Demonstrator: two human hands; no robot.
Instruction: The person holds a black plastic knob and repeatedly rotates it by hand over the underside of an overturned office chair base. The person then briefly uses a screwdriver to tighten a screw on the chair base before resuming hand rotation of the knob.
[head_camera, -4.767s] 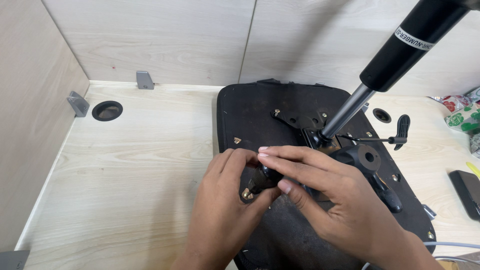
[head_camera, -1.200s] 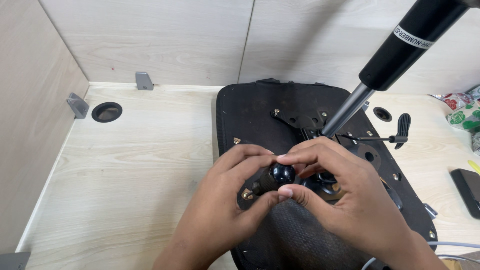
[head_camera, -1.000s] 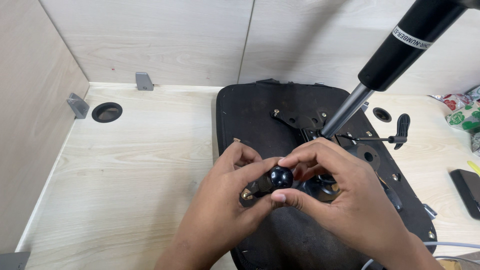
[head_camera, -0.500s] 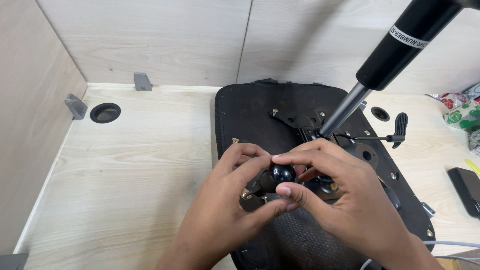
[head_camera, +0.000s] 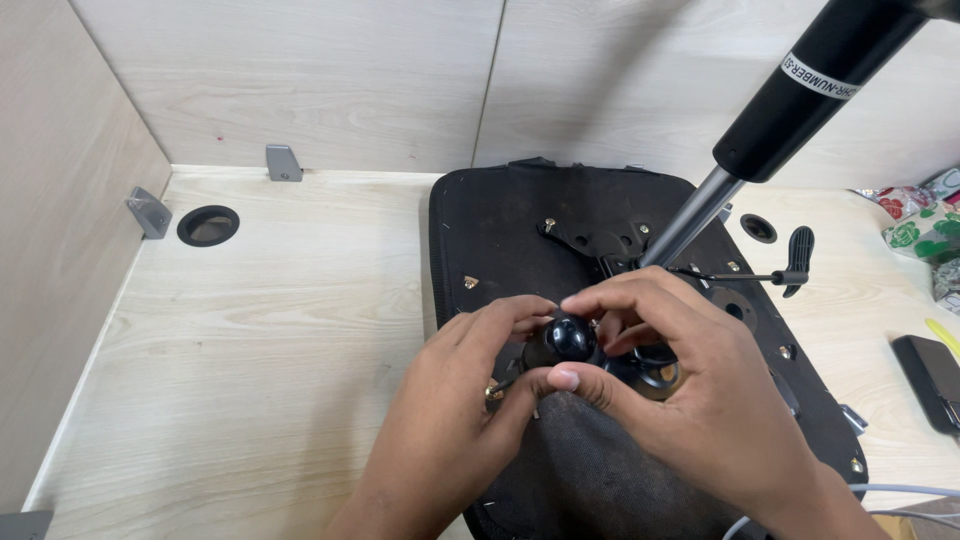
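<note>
An upturned black chair seat (head_camera: 510, 240) lies on the pale wooden desk, underside up. Its metal mechanism plate (head_camera: 600, 243) carries a gas-lift cylinder (head_camera: 790, 95) that rises toward the upper right. A thin lever with a black paddle handle (head_camera: 797, 258) sticks out to the right. Both my hands meet over the seat's middle around a round glossy black knob (head_camera: 569, 338). My left hand (head_camera: 450, 420) pinches the knob from the left and below. My right hand (head_camera: 690, 390) holds it from the right, thumb under it and fingers curled over the top.
A round cable hole (head_camera: 208, 225) and two grey metal brackets (head_camera: 283, 162) sit near the desk's back left corner. Wooden partition walls close the back and left. A dark phone (head_camera: 932, 378) and patterned wrapping (head_camera: 925, 225) lie at the right edge.
The black knob has come up from under my fingers into plain view. Both hands stay closed around it over the seat's middle, with only small finger shifts in the last second.
</note>
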